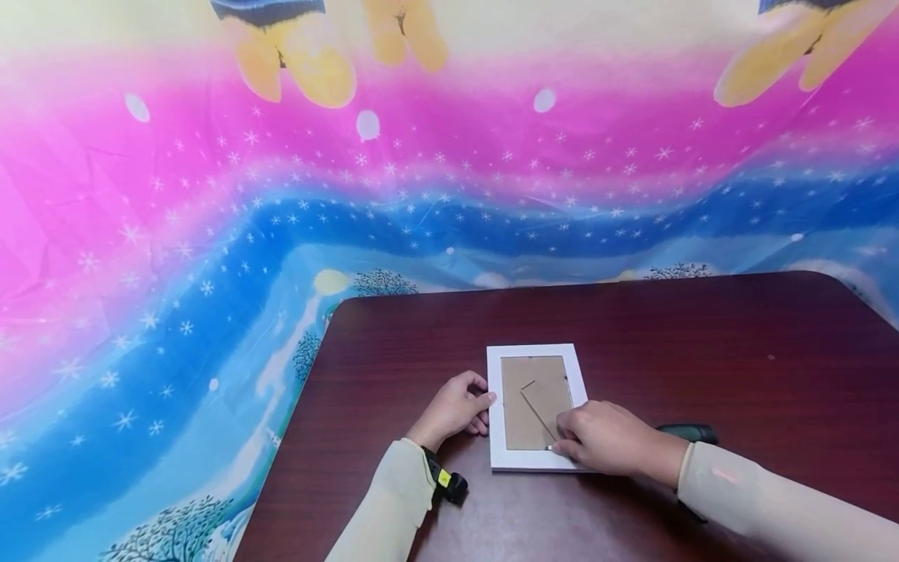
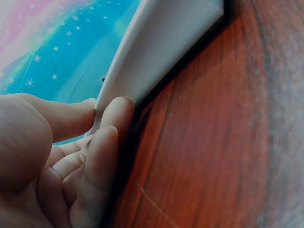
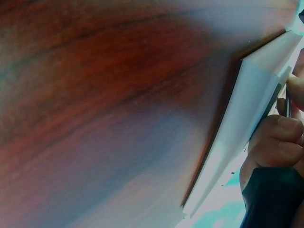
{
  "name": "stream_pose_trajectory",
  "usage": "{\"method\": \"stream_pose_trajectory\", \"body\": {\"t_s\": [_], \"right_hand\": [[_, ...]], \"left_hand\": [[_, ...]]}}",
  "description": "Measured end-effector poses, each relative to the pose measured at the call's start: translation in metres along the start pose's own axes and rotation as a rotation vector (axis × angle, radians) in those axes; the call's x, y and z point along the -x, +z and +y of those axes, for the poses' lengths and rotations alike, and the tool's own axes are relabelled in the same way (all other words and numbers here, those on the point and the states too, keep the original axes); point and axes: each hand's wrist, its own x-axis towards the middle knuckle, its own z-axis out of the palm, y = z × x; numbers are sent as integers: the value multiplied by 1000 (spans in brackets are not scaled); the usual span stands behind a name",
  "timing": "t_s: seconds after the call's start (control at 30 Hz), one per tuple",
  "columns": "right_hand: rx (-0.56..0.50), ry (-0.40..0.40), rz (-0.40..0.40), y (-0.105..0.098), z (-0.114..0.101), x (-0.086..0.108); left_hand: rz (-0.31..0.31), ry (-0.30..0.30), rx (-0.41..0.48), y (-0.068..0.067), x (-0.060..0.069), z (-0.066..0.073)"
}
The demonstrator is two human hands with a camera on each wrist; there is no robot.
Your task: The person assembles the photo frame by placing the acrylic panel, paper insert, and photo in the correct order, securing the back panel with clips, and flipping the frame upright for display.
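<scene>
On the table lies a white picture frame (image 1: 496,421), its brown backing board (image 1: 534,371) facing up. My left hand (image 1: 460,403) is at the frame's left edge, the thumb against its upper face and the fingers at its side. My right hand (image 1: 607,437) rests over the lower right part of the frame. Between its thumb and fingertips it pinches the end of a thin L-shaped rod (image 1: 537,410), which extends over the backing board. In the right wrist view the fingers (image 3: 278,137) are cut off by the image edge.
A dark green object (image 1: 691,432) shows behind the right wrist; its kind cannot be told. The dark red wooden table (image 1: 393,343) ends at a rounded far edge. A pink and blue cloth (image 1: 449,156) with snowflakes hangs behind. A black strap device (image 1: 449,480) sits on the left wrist.
</scene>
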Motion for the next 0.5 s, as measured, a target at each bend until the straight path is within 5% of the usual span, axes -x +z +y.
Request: {"method": "stream_pose_trajectory", "body": {"t_s": [0.5], "right_hand": [[-20, -11, 5, 1, 3, -2]], "left_hand": [[7, -10, 4, 1, 0, 0]]}}
